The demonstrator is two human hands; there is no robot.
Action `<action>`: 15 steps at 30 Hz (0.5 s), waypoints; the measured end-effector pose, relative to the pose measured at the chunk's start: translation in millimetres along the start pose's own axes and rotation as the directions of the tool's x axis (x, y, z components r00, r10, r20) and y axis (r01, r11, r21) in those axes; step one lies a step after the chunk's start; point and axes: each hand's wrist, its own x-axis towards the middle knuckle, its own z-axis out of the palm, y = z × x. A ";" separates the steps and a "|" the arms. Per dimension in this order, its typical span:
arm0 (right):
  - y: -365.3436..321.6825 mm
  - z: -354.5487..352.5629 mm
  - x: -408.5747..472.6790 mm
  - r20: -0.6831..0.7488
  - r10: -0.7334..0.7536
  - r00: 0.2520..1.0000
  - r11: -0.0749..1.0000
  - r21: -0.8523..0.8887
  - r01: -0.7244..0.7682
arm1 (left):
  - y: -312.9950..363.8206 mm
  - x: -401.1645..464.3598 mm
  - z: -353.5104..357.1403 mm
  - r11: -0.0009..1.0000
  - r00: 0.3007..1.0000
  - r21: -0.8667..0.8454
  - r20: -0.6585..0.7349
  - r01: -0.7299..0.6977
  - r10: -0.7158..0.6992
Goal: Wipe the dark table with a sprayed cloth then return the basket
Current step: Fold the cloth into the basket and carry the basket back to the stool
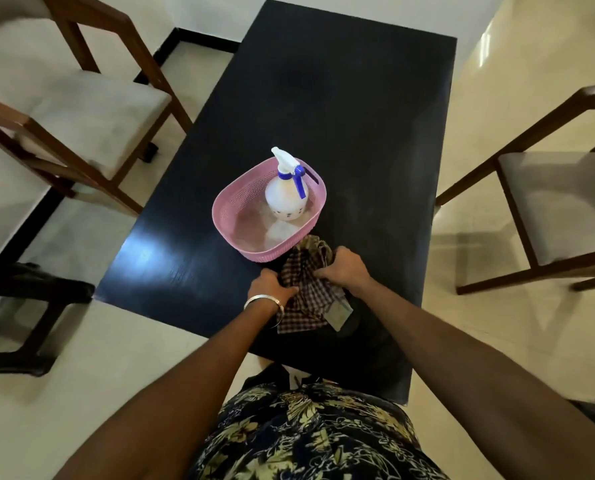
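Both hands, left (270, 284) and right (346, 268), grip a bunched checked cloth (306, 299) on the dark surface (341, 116), beside a pink basket (226, 216) holding the spray bottle (285, 195). Wiping seems barely begun; returning the basket remains.

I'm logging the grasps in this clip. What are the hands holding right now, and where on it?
Both hold the checked cloth: the left hand grips its left side, the right hand its bunched upper right part. Nothing else is held.
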 end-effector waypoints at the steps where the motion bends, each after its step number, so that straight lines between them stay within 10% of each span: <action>1: 0.6 -1.0 -1.0 0.012 -0.020 1.000 1.000 -0.023 0.020 | 0.7 1.1 0.5 1.000 1.000 -0.009 0.021 0.001 -0.001; 7: 11.9 10.2 -16.3 -0.012 -0.160 0.987 0.975 -0.156 0.156 | 2.3 -10.2 5.9 0.984 0.982 0.063 0.100 -0.167 0.160; 15: 25.9 2.1 -28.2 0.164 -0.036 0.986 0.880 0.472 -0.046 | -2.8 -17.1 -7.0 0.942 0.974 -0.334 0.199 -0.035 0.107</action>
